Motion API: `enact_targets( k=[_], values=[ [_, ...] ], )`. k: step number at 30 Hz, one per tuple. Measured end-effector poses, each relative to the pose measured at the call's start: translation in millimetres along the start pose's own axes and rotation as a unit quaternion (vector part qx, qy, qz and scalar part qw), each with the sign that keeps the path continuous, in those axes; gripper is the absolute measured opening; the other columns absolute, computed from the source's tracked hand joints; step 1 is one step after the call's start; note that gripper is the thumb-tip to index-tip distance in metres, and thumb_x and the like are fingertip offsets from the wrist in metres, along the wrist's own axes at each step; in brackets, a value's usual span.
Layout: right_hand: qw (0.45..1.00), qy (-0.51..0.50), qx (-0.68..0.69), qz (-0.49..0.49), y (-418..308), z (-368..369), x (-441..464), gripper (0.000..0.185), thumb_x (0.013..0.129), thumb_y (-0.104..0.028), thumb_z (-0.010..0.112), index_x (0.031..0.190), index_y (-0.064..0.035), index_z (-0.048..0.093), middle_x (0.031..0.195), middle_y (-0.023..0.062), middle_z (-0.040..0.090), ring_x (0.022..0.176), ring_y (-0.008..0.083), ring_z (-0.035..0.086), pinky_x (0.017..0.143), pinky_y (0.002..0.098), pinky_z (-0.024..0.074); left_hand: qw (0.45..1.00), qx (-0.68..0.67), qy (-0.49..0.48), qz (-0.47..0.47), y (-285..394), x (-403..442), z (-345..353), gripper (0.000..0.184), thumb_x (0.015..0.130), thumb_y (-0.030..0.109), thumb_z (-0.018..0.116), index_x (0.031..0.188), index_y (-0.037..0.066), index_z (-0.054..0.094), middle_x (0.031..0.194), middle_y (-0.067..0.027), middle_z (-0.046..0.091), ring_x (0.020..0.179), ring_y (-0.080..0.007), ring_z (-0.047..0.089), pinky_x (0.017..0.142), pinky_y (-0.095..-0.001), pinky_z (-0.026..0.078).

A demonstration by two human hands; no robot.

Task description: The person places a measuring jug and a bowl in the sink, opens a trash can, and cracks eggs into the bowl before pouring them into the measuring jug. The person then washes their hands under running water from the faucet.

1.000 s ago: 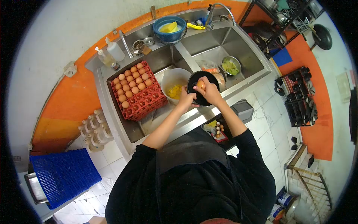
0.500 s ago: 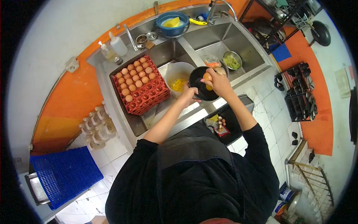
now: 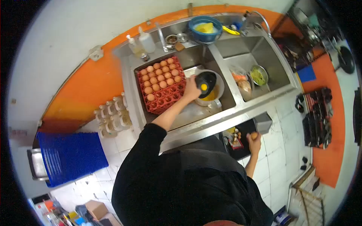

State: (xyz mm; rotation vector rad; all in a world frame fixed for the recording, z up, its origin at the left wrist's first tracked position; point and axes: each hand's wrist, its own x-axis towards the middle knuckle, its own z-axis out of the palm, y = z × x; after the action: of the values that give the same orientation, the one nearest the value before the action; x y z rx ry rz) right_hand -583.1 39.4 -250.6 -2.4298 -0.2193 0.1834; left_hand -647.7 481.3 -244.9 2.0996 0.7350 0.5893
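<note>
Left of centre, in the left basin of the stainless-steel double sink, stands a stack of red plastic egg trays, partly filled with brown eggs. The left hand is right beside it, so a careless swing of the elbow or wrist could knock an egg loose. That arm reaches up and forward, its grip closed on the rim of a round black bowl, tipped over a white plastic tub near the centre. A bright yellow yolk lies in the bowl; too steep a tilt could break it, or spill it past the tub's rim.

At lower right, the right hand is lowered apart from the sink, fingers curled around a brown egg or shell, too small to tell which. It is beside a black bin; a loose grip could drop bits onto the floor.
</note>
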Motion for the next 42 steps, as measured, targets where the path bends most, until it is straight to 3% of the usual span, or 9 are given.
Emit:
enact_targets(
  k=[2, 4, 8, 11, 15, 20, 30, 35, 42],
  values=[
    [0.975, -0.004, -0.218, -0.046, 39.7, -0.6, -2.6, 0.091, 0.066, -0.032, 0.081, 0.139, -0.0041, 0.034, 0.124, 0.0291, 0.050, 0.114, 0.0460, 0.048, 0.097, 0.0460, 0.0405, 0.993, 0.107, -0.039, 0.038, 8.1, 4.1, 3.7, 0.065, 0.069, 0.003, 0.063, 0.129, 0.004, 0.038, 0.115, -0.0242, 0.043, 0.109, -0.0427, 0.046, 0.092, -0.0464, 0.042],
    [0.990, 0.058, -0.127, -0.034, 21.2, 2.2, 12.0, 0.096, 0.067, -0.028, 0.080, 0.142, -0.0027, 0.026, 0.129, 0.0319, 0.043, 0.123, 0.0463, 0.038, 0.104, 0.0480, 0.0331, 0.973, 0.188, -0.106, 0.089, 7.9, 5.1, 13.7, 0.062, 0.072, 0.005, 0.061, 0.131, 0.008, 0.040, 0.116, -0.0225, 0.043, 0.109, -0.0413, 0.046, 0.089, -0.0469, 0.046],
    [0.975, 0.021, 0.000, -0.223, -147.2, 23.0, 43.0, 0.057, 0.079, -0.018, 0.071, 0.127, 0.0003, 0.048, 0.121, 0.0214, 0.051, 0.111, 0.0371, 0.049, 0.094, 0.0431, 0.0392, 0.935, 0.298, -0.063, 0.184, -21.7, -6.0, 55.9, 0.064, 0.070, 0.006, 0.063, 0.130, 0.008, 0.040, 0.120, -0.0229, 0.043, 0.112, -0.0408, 0.044, 0.091, -0.0467, 0.045],
    [0.903, -0.163, 0.125, -0.378, -278.7, 96.1, 42.4, 0.044, 0.078, -0.015, 0.070, 0.119, -0.0058, 0.057, 0.109, 0.0148, 0.061, 0.103, 0.0300, 0.057, 0.089, 0.0402, 0.0436, 0.990, 0.133, 0.000, 0.039, 14.3, -27.3, 39.8, 0.070, 0.070, 0.012, 0.067, 0.133, 0.010, 0.036, 0.121, -0.0239, 0.039, 0.115, -0.0433, 0.040, 0.095, -0.0498, 0.040],
    [0.788, -0.473, 0.158, -0.361, -379.3, 263.2, 5.3, 0.042, 0.080, -0.026, 0.068, 0.114, -0.0034, 0.059, 0.096, 0.0156, 0.067, 0.082, 0.0332, 0.064, 0.076, 0.0388, 0.0510, 0.983, -0.004, 0.163, -0.080, 19.6, -37.9, 66.1, 0.079, 0.061, 0.004, 0.072, 0.130, 0.008, 0.033, 0.118, -0.0225, 0.038, 0.113, -0.0448, 0.041, 0.097, -0.0495, 0.037],
    [0.815, -0.358, -0.045, -0.453, -387.7, 378.3, -46.0, 0.047, 0.072, -0.026, 0.073, 0.107, -0.0014, 0.052, 0.101, 0.0219, 0.057, 0.095, 0.0375, 0.058, 0.082, 0.0433, 0.0498, 0.970, -0.108, 0.180, -0.121, 24.6, -46.1, 55.5, 0.076, 0.062, 0.002, 0.068, 0.130, 0.006, 0.033, 0.120, -0.0228, 0.038, 0.114, -0.0440, 0.041, 0.098, -0.0480, 0.037],
    [0.832, -0.421, 0.214, -0.291, -379.3, 389.0, -30.1, 0.048, 0.066, -0.028, 0.078, 0.099, -0.0022, 0.056, 0.081, 0.0102, 0.060, 0.080, 0.0215, 0.062, 0.069, 0.0334, 0.0508, 0.958, -0.171, 0.213, -0.084, 20.8, -44.3, 64.9, 0.075, 0.061, 0.000, 0.066, 0.130, 0.004, 0.035, 0.123, -0.0232, 0.040, 0.117, -0.0422, 0.039, 0.101, -0.0458, 0.033],
    [0.524, -0.631, 0.567, 0.076, -377.4, 276.5, 8.3, 0.048, 0.078, -0.017, 0.061, 0.122, -0.0117, 0.042, 0.106, 0.0127, 0.058, 0.080, 0.0243, 0.060, 0.063, 0.0266, 0.0488, 0.962, -0.146, 0.215, -0.084, 29.0, -45.6, 71.7, 0.071, 0.064, 0.001, 0.067, 0.128, 0.003, 0.036, 0.125, -0.0246, 0.042, 0.119, -0.0412, 0.040, 0.104, -0.0456, 0.031],
    [0.452, -0.651, 0.609, 0.042, -287.0, 117.5, 122.7, 0.044, 0.080, -0.030, 0.054, 0.120, -0.0151, 0.045, 0.105, 0.0160, 0.055, 0.087, 0.0255, 0.055, 0.053, 0.0257, 0.0458, 0.958, -0.140, 0.240, -0.065, 4.0, -34.6, 39.1, 0.067, 0.066, 0.005, 0.067, 0.126, -0.001, 0.037, 0.116, -0.0201, 0.043, 0.110, -0.0367, 0.043, 0.098, -0.0426, 0.035]
  ],
)
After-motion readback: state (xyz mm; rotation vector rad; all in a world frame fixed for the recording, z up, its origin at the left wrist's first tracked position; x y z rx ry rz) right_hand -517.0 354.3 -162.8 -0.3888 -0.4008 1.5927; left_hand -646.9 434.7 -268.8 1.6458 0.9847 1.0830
